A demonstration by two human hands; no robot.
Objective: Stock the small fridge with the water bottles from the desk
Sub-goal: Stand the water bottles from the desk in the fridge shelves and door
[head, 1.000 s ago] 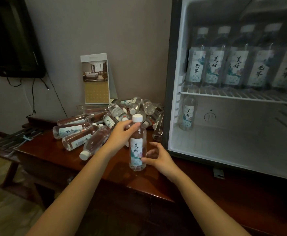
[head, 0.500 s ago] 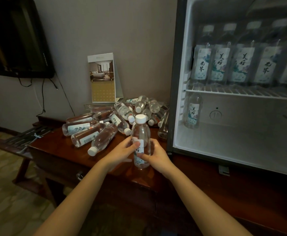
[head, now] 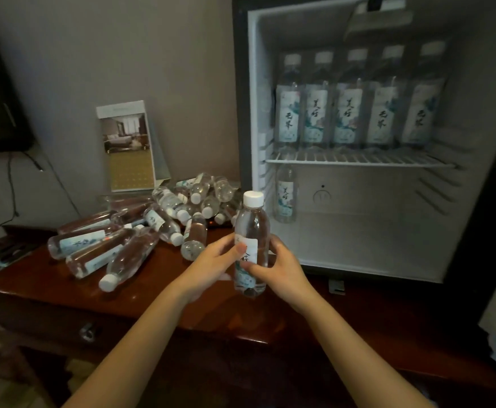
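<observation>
— Head view. Whereabouts of the water bottle [head: 252, 231]?

— Upright, white cap on top, clasped low on its label between left hand [head: 211, 266] and right hand [head: 282, 269]. Positioned over the desk [head: 49, 290], just in front of the open fridge [head: 242, 113], near its lower left corner. Hard to tell whether resting on the wood or raised off it.

— And the fingers?

— Curled on both sides, closed around that one bottle. Left thumb [head: 239, 248] flat against the label's front; right thumb lower down, also on the front. Right fingers [head: 276, 248] wrapped round the far side, showing past the bottle's edge.

— Elsewhere?

— Pile of bottles [head: 158, 219] lying on the desk, left of the hands. Inside, row of five bottles [head: 347, 113] standing on the wire shelf [head: 358, 161]; lone bottle [head: 285, 195] below, at the left wall.
</observation>
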